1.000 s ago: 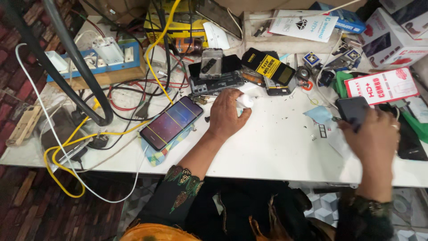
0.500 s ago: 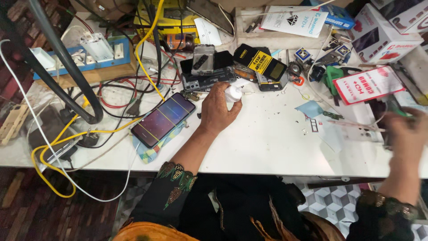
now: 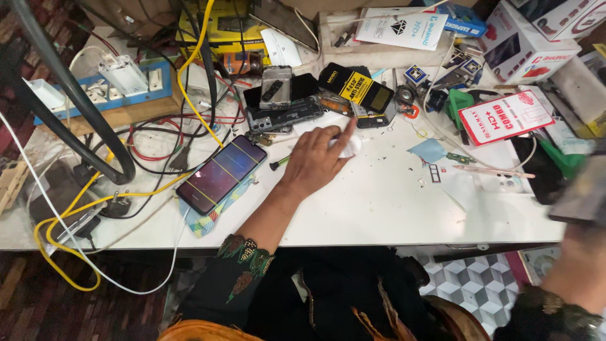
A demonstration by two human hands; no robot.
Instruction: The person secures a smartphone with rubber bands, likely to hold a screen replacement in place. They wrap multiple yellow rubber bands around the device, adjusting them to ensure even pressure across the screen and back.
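Observation:
My left hand [image 3: 315, 163] rests on the white tabletop [image 3: 379, 208], fingers curled over a small white wad [image 3: 351, 147] of tissue or cloth. Just left of it lies a phone with a lit, streaked screen [image 3: 221, 173] on a patterned cloth [image 3: 203, 225]. A green-handled tool [image 3: 279, 164] lies between them. My right hand [image 3: 577, 256] is at the lower right, off the table's front edge. It grips a dark flat device [image 3: 584, 196], probably a phone, which is blurred.
Behind the left hand lie opened phone parts [image 3: 284, 113] and a black and yellow case [image 3: 356, 88]. A yellow cable [image 3: 63, 221], a blue power strip [image 3: 101, 95], boxes [image 3: 530, 38], a red and white packet [image 3: 505, 117] and a thick black tube [image 3: 69, 95] crowd the table.
My right hand has carried the dark device from above the table to the right and down past the front edge. My left hand has stayed on the white wad.

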